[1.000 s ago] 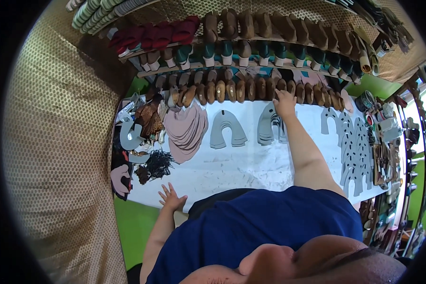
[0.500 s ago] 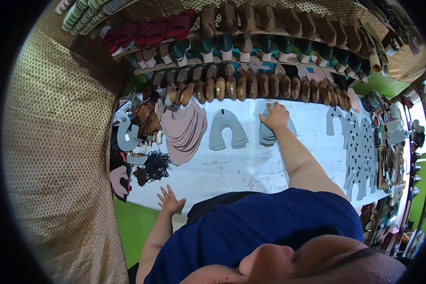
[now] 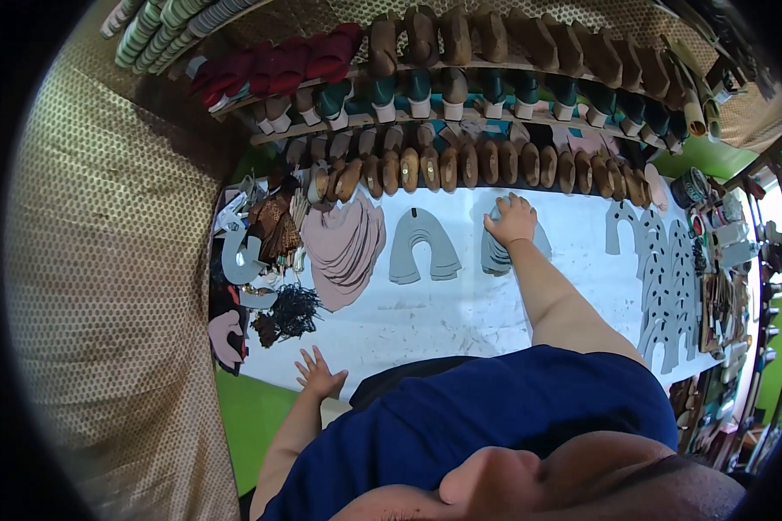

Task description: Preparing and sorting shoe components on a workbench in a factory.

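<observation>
My right hand [image 3: 513, 220] reaches across the table and rests on the top of a stack of grey arch-shaped cut pieces [image 3: 495, 253]. Its fingers look apart and laid over the stack, with much of the upper curve hidden beneath. To the left of it lies a second stack of grey arch pieces [image 3: 403, 252], fanned at the lower ends with a small dark mark at the top. My left hand [image 3: 322, 379] is over the table's near edge at the left, fingers spread and holding nothing.
Layered pink cut pieces [image 3: 343, 260] lie on the white table [image 3: 391, 326], beside black stringy scraps [image 3: 294, 313]. Perforated grey pieces [image 3: 666, 286] cover the right side. Wooden shoe lasts [image 3: 448, 169] line the back edge, below shelves of more lasts [image 3: 456, 39] and red shoes [image 3: 278, 69].
The whole view has shifted slightly. My right hand stays on the same grey stack, and my left hand keeps its spread pose near the table edge.
</observation>
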